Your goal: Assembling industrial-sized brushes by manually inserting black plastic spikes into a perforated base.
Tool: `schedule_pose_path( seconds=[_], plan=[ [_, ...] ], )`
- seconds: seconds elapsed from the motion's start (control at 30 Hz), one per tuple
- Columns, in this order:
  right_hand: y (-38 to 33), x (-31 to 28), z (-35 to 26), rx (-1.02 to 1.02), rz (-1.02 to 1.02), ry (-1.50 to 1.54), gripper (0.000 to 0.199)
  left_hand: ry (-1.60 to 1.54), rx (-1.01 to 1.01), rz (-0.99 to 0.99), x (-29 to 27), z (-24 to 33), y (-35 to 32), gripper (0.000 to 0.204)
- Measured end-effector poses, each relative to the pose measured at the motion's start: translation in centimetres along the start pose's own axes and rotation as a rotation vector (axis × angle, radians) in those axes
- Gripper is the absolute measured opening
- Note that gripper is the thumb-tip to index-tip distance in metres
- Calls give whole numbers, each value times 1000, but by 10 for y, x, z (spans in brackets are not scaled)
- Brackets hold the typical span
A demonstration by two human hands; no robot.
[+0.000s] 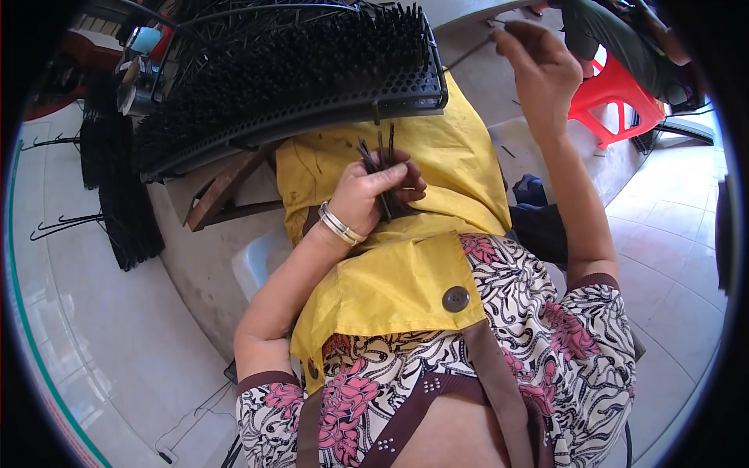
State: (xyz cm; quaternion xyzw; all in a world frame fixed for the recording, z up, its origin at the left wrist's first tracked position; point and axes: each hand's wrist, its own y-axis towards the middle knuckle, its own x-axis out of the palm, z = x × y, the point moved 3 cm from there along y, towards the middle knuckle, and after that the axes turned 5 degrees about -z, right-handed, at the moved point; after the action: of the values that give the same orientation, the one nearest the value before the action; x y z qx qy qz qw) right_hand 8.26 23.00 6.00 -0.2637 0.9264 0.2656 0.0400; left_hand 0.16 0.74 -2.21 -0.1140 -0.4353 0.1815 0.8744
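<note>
My left hand (376,186) is closed around a small bundle of thin dark sticks (387,204), held over my lap with their tips poking up past the fingers. My right hand (544,66) is raised at the far right, fingers curled with thumb and forefinger close together. Something thin seems to be at those fingertips, too small to name. Ahead of my left hand, a black perforated rack (398,87) holds a dense mass of upright black sticks (289,62). A yellow apron (390,292) covers my lap and chest.
A brown angled support (226,189) stands under the rack. Black bundles on hooks (121,187) hang at the left. Another person's leg (616,47) and a red plastic stool (620,97) are at the far right. A cable (183,425) lies at the lower left.
</note>
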Motion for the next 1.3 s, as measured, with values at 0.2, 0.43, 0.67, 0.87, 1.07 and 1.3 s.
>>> schedule_pose_path(
  seconds=[0.2, 0.43, 0.67, 0.87, 1.07, 1.3],
  plan=[
    [12, 14, 6, -191, 26, -153, 11, 128, -36, -159, 0, 2, -6, 32],
    [16, 33, -7, -604, -127, -341, 14, 55, 26, -96, 1, 1, -6, 32],
    [18, 55, 11, -675, -530, -649, 14, 12, 82, -77, -5, 0, -6, 35],
    [-19, 41, -8, -64, -589, -264, 17, 36, 122, -45, -3, 2, -7, 26],
    [-81, 69, -7, 465, -776, 255, 18, 189, 111, -124, 3, 4, -7, 22],
    [-87, 69, -9, 601, -712, 300, 17, 214, 100, -93, 10, 8, -13, 15]
  ],
)
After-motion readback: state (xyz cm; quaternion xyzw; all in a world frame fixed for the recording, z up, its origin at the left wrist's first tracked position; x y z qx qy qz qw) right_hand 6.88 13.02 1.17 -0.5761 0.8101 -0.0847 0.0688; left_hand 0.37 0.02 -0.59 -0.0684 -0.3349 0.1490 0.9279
